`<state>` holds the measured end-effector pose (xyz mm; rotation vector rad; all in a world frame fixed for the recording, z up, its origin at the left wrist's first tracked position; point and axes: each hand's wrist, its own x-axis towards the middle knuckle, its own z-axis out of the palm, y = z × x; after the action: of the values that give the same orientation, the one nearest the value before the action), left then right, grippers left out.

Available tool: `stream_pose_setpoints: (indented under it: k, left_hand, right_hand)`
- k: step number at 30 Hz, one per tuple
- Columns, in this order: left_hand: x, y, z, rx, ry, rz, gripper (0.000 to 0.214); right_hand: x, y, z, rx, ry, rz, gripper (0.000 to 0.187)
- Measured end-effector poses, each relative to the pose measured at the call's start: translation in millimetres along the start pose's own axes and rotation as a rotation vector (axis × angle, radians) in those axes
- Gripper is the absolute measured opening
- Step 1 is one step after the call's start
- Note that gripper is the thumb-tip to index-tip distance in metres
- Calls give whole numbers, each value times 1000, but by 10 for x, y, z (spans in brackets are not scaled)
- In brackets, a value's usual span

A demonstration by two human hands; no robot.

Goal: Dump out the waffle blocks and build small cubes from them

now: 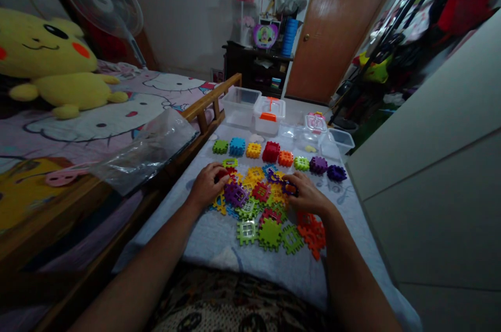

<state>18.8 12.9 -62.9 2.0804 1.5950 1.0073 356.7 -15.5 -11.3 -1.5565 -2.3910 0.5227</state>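
Observation:
A loose pile of colourful plastic interlocking tiles with toothed edges lies on the cloth between my two hands. My left hand (pixel 209 184) is at the pile's left edge, thumb and fingers curled around the side of a red tile (pixel 231 170). At the pile's right side my right hand (pixel 309 193) has its fingers bent over a dark purple tile (pixel 290 188) with an opening in it. Nearest my left hand lies a purple tile (pixel 236 194). Green tiles (pixel 270 234) and orange-red tiles (pixel 312 232) are closer to my body.
Behind the pile runs a row of colour-sorted tile stacks, including a red stack (pixel 271 152) and a blue one (pixel 237 146). Clear plastic boxes (pixel 241 105) stand at the far end. A wooden bed rail (pixel 211 99) borders the left, and a pale cabinet (pixel 434 165) the right.

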Motion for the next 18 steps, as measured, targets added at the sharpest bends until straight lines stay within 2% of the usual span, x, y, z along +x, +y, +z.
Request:
stream_pose_setpoints:
  k: [4, 8, 11, 15, 18]
  left_hand:
    - [3, 13, -14, -18, 2, 5, 25]
    - [4, 30, -42, -49, 12, -25, 28]
    - [7, 41, -57, -61, 27, -30, 29]
    - [14, 39, -57, -58, 50, -39, 27]
    - [19, 35, -54, -54, 44, -42, 26]
  right_hand:
    - [-105, 125, -96, 36, -10, 17, 50]
    - [-143, 206, -147, 146, -32, 31, 31]
    - [-100, 220, -111, 189, 46, 84, 20]
    - [29, 146, 46, 95, 205, 46, 26]
    - [121, 37, 176, 8, 215, 28, 39]
